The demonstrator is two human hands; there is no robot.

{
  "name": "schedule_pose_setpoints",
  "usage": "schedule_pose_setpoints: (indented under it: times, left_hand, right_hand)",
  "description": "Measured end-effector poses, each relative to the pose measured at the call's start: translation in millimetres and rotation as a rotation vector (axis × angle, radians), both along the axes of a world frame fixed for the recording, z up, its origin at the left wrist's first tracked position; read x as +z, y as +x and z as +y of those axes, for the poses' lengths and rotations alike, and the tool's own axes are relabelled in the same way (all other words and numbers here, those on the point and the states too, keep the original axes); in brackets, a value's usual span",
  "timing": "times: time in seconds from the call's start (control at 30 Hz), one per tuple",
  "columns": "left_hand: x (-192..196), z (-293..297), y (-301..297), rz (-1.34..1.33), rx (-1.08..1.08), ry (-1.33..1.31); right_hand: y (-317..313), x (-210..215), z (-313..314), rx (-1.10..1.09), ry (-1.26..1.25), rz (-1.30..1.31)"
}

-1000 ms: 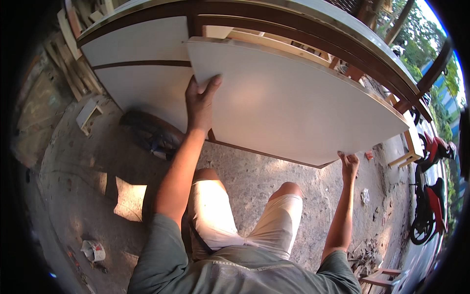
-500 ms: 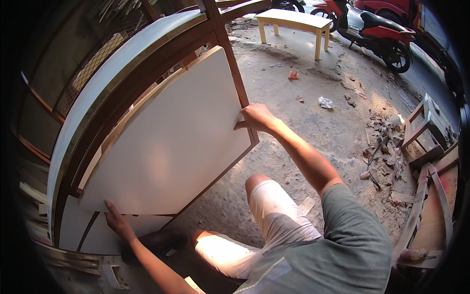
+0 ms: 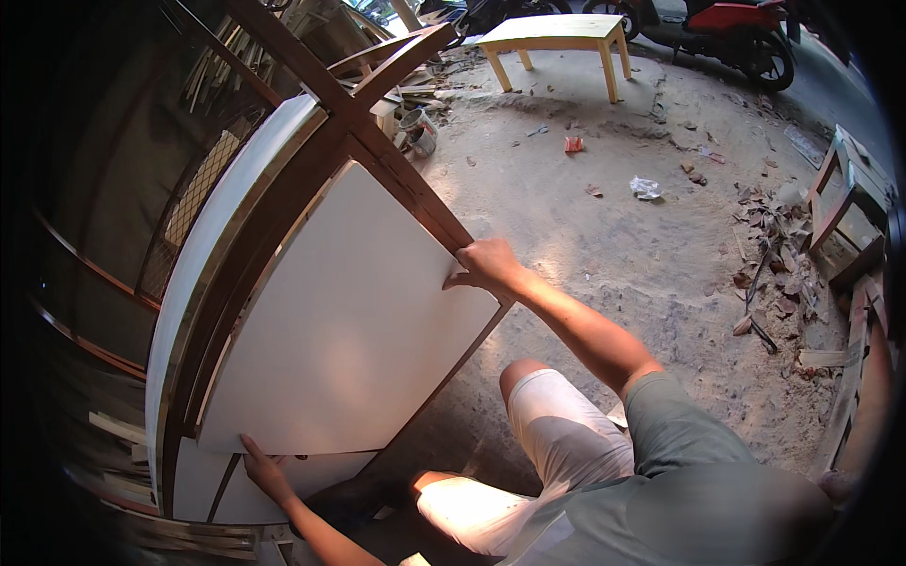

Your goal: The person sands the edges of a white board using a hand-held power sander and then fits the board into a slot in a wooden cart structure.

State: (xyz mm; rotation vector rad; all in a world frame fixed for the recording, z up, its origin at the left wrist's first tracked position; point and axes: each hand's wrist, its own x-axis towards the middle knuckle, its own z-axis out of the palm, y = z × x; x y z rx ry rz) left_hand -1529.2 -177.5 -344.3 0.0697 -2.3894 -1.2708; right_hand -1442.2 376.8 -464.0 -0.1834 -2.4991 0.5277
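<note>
A large white panel (image 3: 340, 311) with one curved side leans inside a brown wooden frame (image 3: 382, 160). My right hand (image 3: 491, 266) wraps the frame's right rail, its thumb pressing on the panel's face near that edge. Down at the panel's lower edge, my left hand (image 3: 267, 472) grips it with the thumb on the front; the fingers behind are partly hidden. Along the curved side, the panel's edge lies close to the frame's inner member. Below it, a second white surface (image 3: 255, 500) is crossed by a dark strip.
A pale wooden bench (image 3: 552, 33) stands on the dirt ground ahead, with parked motorcycles (image 3: 746, 42) behind. A worn wooden stool (image 3: 849, 203), dry leaves and scraps lie to the right. Wood offcuts (image 3: 123, 429) are stacked at the left. My bent knees are beside the frame.
The panel's upper edge has settled closer into the frame, leaving less of its thickness showing. The view has swung, so the frame appears more tilted. Both hands keep their holds.
</note>
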Motion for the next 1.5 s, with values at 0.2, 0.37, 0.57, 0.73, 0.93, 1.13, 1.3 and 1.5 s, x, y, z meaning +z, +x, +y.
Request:
schedule_pose_setpoints:
  times: [0.2,0.37,0.57,0.73,0.93,1.13,1.3,1.5]
  left_hand:
    - [-3,0,1,0.023,0.043,-0.066]
    - [-33,6,6,-0.035,0.037,-0.037]
    - [-48,-1,2,-0.080,0.068,-0.151]
    - [-53,-7,-5,-0.086,0.088,-0.074]
    - [-63,-2,-10,-0.012,0.139,-0.106]
    - [-66,0,-9,-0.005,0.132,-0.227]
    - [-61,15,0,0.018,0.072,-0.260]
    - [-51,3,-13,-0.186,0.151,-0.370]
  right_hand:
    - [1,-22,-10,-0.048,-0.121,0.173]
    - [0,-34,-14,-0.069,-0.168,0.284]
    - [1,-37,-10,-0.034,-0.274,0.274]
    - [3,-35,-12,-0.154,-0.423,0.396]
    - [-9,-33,-5,-0.035,-0.399,0.484]
    - [-10,-29,-5,0.198,-0.751,0.411]
    - [-14,-30,-6,0.197,-0.766,0.375]
    - [-17,-38,2,0.274,-0.669,0.318]
